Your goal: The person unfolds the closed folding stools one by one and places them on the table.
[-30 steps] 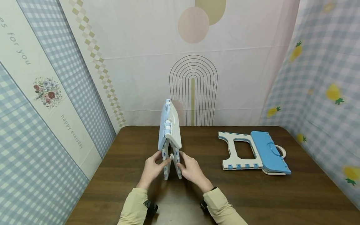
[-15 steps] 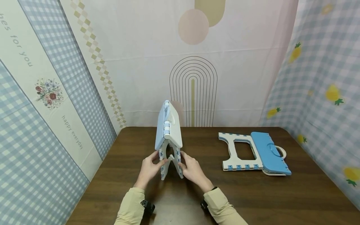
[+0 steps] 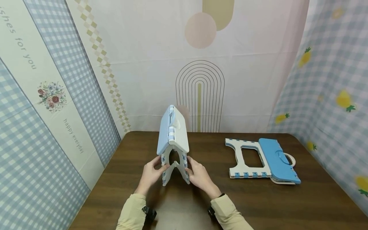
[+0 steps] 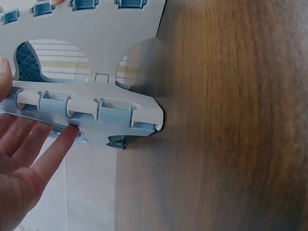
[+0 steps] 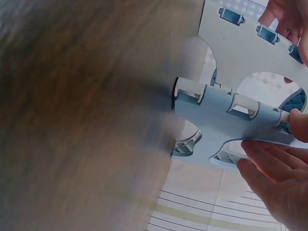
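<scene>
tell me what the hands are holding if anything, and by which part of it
A partly folded blue-and-white stool: the left hand grips one hinged leg edge, the right hand the opposite leg edge, both below its top.

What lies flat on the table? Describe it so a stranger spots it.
On the brown table, look right. There lies the folded blue-and-white stool, flat and untouched, unlike the partly opened stool between left hand and right hand.

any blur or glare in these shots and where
Head view: pale glare low on the table, dark shadow to either side; right wrist view: table blurred at left, the held stool sharper; left wrist view: table in shadow between the stool's legs.
</scene>
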Tool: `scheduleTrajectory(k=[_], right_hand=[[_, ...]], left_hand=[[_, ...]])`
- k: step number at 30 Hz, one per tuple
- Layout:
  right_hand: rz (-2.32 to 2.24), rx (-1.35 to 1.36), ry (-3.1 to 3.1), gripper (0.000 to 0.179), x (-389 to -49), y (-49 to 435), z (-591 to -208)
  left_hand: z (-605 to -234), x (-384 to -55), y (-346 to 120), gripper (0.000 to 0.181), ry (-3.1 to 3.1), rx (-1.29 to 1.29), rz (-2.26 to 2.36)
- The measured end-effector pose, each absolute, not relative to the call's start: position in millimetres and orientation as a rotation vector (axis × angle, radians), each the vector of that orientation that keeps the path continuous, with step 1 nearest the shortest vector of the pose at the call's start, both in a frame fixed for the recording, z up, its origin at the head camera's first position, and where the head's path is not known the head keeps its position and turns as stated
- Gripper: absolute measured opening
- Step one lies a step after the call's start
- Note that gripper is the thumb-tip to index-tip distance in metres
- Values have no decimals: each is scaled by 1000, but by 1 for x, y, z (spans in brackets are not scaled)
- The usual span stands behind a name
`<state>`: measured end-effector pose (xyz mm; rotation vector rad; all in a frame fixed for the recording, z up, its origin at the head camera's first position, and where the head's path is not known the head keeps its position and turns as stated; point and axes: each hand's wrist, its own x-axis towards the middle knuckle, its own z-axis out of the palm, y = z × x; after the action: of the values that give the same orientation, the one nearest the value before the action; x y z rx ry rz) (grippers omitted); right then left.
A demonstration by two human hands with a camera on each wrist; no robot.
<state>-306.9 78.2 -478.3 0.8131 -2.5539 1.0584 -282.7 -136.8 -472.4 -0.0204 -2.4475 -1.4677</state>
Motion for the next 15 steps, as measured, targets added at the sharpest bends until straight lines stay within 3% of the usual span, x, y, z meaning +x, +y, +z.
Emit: scheduleTrajectory(k=[15], right_hand=[[1027,808,-2552,42,-312,81,-480]], left_hand=[[-476,-284,-144,50,-2431,-20,-1446]])
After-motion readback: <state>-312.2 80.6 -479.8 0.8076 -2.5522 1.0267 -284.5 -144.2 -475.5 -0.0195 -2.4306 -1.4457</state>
